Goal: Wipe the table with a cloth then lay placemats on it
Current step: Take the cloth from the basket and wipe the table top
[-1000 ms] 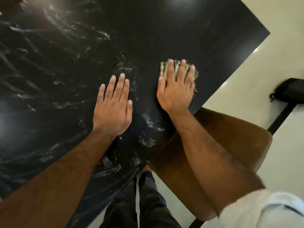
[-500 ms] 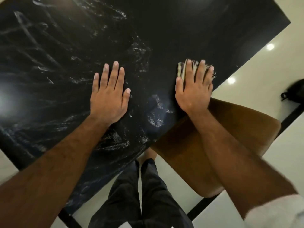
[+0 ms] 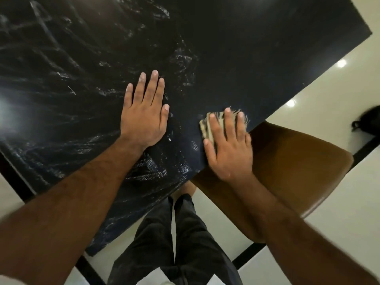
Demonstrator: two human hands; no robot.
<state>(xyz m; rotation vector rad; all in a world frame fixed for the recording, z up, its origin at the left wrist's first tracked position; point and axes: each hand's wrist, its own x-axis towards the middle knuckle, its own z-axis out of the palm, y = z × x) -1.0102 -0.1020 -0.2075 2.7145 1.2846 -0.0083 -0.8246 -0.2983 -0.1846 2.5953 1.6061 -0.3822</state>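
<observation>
A black table [image 3: 257, 48] with streaky wet marks fills most of the head view. My right hand [image 3: 228, 149] lies flat with straight fingers on a small beige frayed cloth [image 3: 206, 126], pressing it to the table close to the near right edge. Most of the cloth is hidden under the fingers. My left hand [image 3: 145, 112] rests flat on the tabletop, fingers straight, a little left of the cloth. No placemats are in view.
A brown chair seat [image 3: 298, 167] sits tucked under the table's right edge, right under my right wrist. My legs in dark trousers [image 3: 174, 243] stand at the table's corner. A black bag [image 3: 368, 120] lies on the pale floor at the far right.
My right hand has dragged the cloth back toward me along the table's right edge. My left hand stays flat on the table.
</observation>
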